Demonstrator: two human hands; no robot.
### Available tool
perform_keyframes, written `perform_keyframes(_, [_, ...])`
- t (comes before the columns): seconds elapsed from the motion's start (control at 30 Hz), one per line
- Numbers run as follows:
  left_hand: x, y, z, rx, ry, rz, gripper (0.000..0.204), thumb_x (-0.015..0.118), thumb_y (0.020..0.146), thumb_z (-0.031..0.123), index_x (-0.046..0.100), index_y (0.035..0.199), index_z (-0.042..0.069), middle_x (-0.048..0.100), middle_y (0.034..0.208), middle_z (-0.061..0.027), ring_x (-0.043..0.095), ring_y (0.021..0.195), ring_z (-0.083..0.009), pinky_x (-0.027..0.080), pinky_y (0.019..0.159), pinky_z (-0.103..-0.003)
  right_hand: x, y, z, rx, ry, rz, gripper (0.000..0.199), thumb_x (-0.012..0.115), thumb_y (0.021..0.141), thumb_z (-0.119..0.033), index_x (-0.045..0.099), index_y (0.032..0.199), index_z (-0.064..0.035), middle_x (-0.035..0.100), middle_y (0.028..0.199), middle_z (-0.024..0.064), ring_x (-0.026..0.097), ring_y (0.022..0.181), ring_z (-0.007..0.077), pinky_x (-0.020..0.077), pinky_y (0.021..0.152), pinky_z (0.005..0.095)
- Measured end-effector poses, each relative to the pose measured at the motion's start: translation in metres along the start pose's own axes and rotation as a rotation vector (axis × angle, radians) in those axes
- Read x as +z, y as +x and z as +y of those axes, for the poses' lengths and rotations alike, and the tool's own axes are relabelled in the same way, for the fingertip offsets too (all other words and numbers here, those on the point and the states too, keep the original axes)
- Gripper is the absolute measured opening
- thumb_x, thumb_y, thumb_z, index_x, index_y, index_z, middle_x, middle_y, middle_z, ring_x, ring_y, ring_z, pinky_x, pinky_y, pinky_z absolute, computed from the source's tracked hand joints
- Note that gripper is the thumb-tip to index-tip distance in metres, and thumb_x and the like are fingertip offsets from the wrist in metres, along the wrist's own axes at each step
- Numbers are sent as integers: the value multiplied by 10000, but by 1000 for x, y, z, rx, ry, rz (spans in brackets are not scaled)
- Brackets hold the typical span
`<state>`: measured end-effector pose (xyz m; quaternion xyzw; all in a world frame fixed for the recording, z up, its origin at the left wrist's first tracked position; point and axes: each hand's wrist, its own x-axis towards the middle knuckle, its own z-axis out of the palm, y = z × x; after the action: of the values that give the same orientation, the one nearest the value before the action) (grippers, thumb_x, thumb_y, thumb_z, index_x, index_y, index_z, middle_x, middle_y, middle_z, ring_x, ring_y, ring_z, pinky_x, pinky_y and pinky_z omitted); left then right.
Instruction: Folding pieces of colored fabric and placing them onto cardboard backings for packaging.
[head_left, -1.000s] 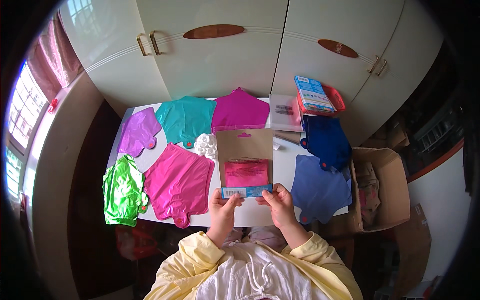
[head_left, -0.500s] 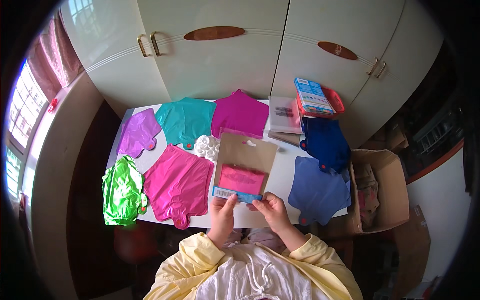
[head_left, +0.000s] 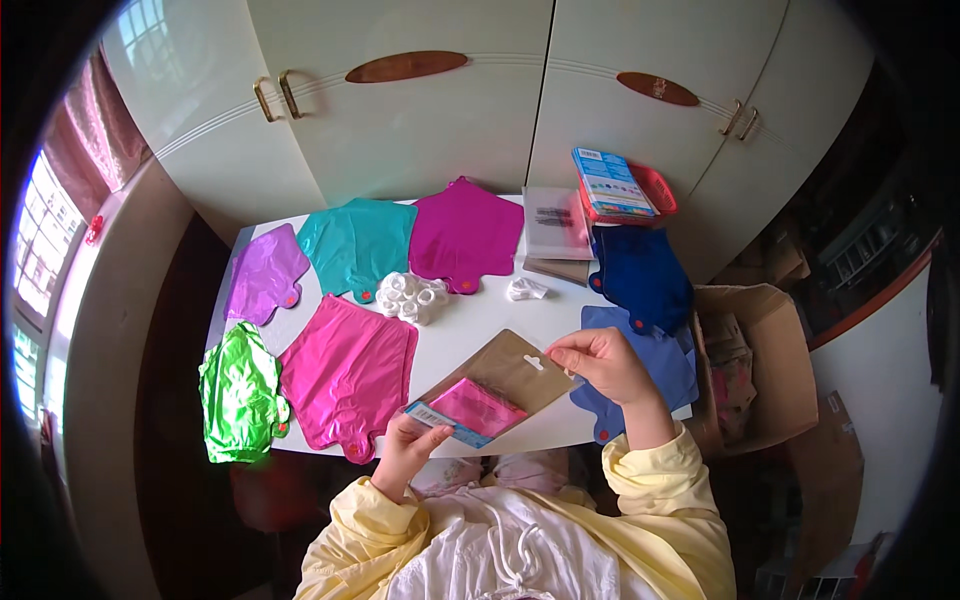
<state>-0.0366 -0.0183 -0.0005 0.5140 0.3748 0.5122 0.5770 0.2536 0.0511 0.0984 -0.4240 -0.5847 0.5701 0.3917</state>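
Note:
A flat clear packet point(head_left: 500, 360) with brown card showing, a hang hole and a blue label strip is held tilted over the table's front. Folded pink foil point(head_left: 475, 403) lies inside it. At the label corner my left hand point(head_left: 408, 445) is closed, thumb on top. My right hand point(head_left: 608, 365) pinches the edge near the hang hole, its fingertips partly hidden. To the left is a stack of flat pink foil pieces point(head_left: 345, 370), shaped like uninflated balloons. Close beyond the packet sit white ribbon rolls point(head_left: 412, 298). Blue foil pieces point(head_left: 655, 365) lie partly behind my right hand.
Purple point(head_left: 268, 272), teal point(head_left: 358, 245), magenta point(head_left: 466, 235), green point(head_left: 238, 395) and navy point(head_left: 645, 278) foil pieces ring the white table. Clear sleeves point(head_left: 557, 225) and a red basket point(head_left: 655, 190) with blue printed cards point(head_left: 612, 182) stand behind. A cardboard box point(head_left: 775, 350) adjoins the right.
The packet has turned from upright to a slant, its hang-hole end swinging right. My right hand has moved from the label edge up to that end. My left hand has shifted slightly left and down.

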Motion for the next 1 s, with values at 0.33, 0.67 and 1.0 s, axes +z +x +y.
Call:
perform_keyframes(0.33, [-18,2,-10,-73,-93,-119,128,691,848,86,688,939,-3,674,848,2,575,761,-60,458,682,-232,5,1,4,145,453,-141,118,711,817,-66,670,904,3,645,759,23,565,633,78,452,580,205])
perform_keyframes(0.67, [-11,5,-16,34,-167,28,120,706,825,60,676,916,-12,684,865,-29,598,744,-77,479,681,-240,10,1,8,85,342,-95,209,704,832,-86,643,1011,3,658,867,16,585,750,59,464,686,194])
perform_keyframes(1.0, [6,6,-19,26,-231,131,226,703,813,20,630,1023,-21,682,846,-70,634,688,-124,521,629,-257,15,11,14,47,29,15,141,667,859,-61,656,972,22,654,860,9,577,783,47,458,711,193])
